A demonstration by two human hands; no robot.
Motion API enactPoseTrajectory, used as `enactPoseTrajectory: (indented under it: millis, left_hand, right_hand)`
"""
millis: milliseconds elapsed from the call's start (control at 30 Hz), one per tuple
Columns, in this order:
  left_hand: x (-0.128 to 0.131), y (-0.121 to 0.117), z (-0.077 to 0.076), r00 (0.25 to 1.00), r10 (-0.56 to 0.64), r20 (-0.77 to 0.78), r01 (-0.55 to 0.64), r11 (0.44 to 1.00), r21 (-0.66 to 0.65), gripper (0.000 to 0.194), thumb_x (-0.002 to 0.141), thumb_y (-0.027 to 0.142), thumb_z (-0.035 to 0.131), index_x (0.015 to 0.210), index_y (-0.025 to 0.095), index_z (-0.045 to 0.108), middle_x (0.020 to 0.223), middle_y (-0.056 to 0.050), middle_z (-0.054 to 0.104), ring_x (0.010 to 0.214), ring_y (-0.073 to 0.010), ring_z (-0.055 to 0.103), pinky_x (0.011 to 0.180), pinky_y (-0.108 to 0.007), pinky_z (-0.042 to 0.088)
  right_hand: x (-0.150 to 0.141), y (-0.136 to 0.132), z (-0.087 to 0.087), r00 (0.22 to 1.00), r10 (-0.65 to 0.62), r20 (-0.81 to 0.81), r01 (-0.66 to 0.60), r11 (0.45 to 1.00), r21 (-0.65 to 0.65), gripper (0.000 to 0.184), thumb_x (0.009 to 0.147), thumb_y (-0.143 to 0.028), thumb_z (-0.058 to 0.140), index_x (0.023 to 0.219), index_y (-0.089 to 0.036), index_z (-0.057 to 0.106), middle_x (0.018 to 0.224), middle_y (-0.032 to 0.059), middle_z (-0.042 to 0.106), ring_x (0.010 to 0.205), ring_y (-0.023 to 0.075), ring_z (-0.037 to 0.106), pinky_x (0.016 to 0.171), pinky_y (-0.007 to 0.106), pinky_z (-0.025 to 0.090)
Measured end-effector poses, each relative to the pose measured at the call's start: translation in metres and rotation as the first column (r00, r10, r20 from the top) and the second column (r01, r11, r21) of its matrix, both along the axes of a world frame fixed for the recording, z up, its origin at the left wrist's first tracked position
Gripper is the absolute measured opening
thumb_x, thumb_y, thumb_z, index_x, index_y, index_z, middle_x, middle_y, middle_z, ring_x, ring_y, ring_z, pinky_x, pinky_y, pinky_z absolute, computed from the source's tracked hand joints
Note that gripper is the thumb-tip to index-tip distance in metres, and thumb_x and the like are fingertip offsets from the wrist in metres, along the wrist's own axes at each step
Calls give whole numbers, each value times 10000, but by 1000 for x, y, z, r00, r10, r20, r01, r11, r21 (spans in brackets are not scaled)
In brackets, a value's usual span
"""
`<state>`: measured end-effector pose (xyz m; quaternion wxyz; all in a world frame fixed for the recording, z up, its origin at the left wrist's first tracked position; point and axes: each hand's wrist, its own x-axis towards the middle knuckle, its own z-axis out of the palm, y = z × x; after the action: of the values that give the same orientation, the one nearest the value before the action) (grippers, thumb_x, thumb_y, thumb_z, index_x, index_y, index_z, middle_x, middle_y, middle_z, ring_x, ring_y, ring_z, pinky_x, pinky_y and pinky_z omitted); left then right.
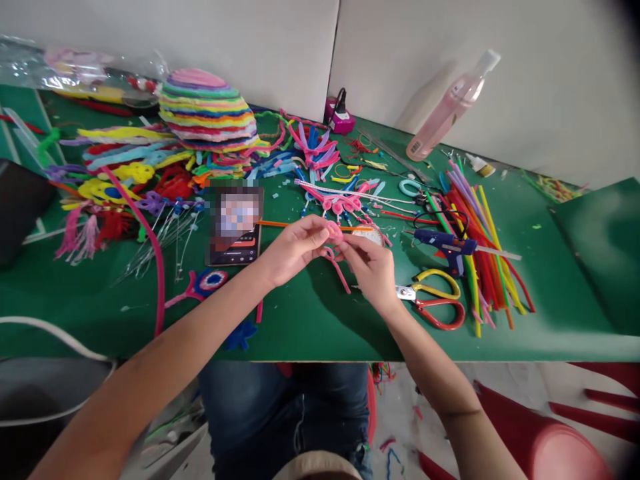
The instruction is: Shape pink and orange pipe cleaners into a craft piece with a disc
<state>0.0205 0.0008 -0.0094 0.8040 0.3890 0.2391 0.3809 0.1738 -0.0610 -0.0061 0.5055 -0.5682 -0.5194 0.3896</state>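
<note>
Between my two hands, above the green table, is a pink pipe cleaner [334, 232] bent into a loop, with a loose end hanging down below. My left hand [304, 245] pinches it from the left with thumb and fingers. From the right, my right hand [369, 263] grips the same piece between closed fingertips. Just behind the hands lies an orange pipe cleaner [277, 224], partly hidden by them. A round dish of white beads [367, 235] sits behind my right hand. Scissors [435, 293] with one yellow and one red handle lie right of it.
A phone [234, 227] lies left of my hands. Right are a blue glue gun [443, 245] and a bundle of coloured pipe cleaners [493, 247]. A striped yarn-like dome [207, 110], pink bottle [453, 107] and purple charger [340, 119] stand at the back. A red stool [540, 427] is below.
</note>
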Motion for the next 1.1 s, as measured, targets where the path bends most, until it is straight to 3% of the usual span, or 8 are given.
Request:
enactPoseTrajectory:
  millis: [233, 367, 433, 600, 767, 967, 1033, 1100]
  left_hand:
    - [-2, 1, -1, 998, -45, -31, 47, 998, 45, 175, 770, 313, 730, 816, 167, 644, 805, -5, 670, 749, -92, 637, 627, -178, 505]
    - [-7, 3, 3, 977, 38, -208, 30, 949, 313, 123, 857, 229, 595, 973, 191, 581, 916, -32, 679, 811, -127, 655, 616, -214, 516]
    - [-13, 5, 6, 930, 203, -308, 35, 784, 620, 254, 854, 145, 546, 1098, 212, 561, 1051, -58, 663, 927, -158, 644, 657, -247, 531]
    - [-25, 12, 5, 827, 539, -158, 203, -26, 979, 248, 854, 81, 548, 1026, 230, 648, 1038, -27, 691, 974, -159, 635, 856, -325, 532]
    - [-30, 16, 3, 807, 590, -31, 273, -326, 905, 172, 866, 121, 583, 989, 203, 669, 996, -26, 725, 940, -160, 662, 796, -292, 551]
    - [-28, 9, 9, 733, 680, -5, 403, -429, 809, 158, 874, 123, 557, 895, 214, 683, 909, -8, 737, 861, -151, 661, 704, -282, 504]
    - [-24, 5, 10, 713, 698, -63, 431, -366, 825, 162, 872, 128, 544, 857, 214, 680, 840, -9, 729, 819, -157, 648, 681, -292, 480]
    - [-19, 1, 12, 678, 712, -184, 426, -176, 887, 170, 873, 161, 524, 806, 201, 675, 767, -26, 708, 771, -169, 624, 664, -310, 457]
  right_hand:
    - [0, 5, 4, 919, 25, -393, -88, 986, -142, 270, 646, -407, 795, 790, -196, 706, 749, 2, 714, 603, 102, 654, 591, 236, 542]
    - [1, 6, 8, 891, 1, -454, -110, 970, -215, 286, 630, -401, 805, 757, -176, 682, 661, -18, 681, 539, 58, 605, 456, 147, 436]
    - [4, 7, 11, 856, -3, -517, -169, 943, -287, 300, 597, -385, 826, 725, -163, 670, 623, -28, 662, 494, 32, 564, 392, 114, 355]
    - [8, 9, 12, 754, 25, -656, -365, 846, -388, 322, 523, -328, 865, 665, -141, 645, 587, -36, 639, 424, -3, 470, 337, 90, 268]
    - [8, 9, 10, 724, 31, -689, -431, 801, -416, 311, 526, -302, 867, 654, -138, 636, 576, -35, 638, 404, -11, 446, 342, 80, 294]
    - [4, 8, 8, 794, 2, -608, -334, 837, -433, 357, 489, -347, 880, 663, -150, 639, 622, -20, 668, 469, 19, 540, 367, 90, 331]
    - [3, 6, 7, 841, 25, -540, -274, 880, -387, 355, 509, -373, 869, 679, -159, 645, 632, -18, 672, 495, 38, 568, 400, 114, 377]
    - [2, 4, 7, 902, 67, -427, -207, 934, -292, 326, 560, -391, 846, 703, -169, 654, 635, -20, 668, 532, 66, 596, 469, 159, 450]
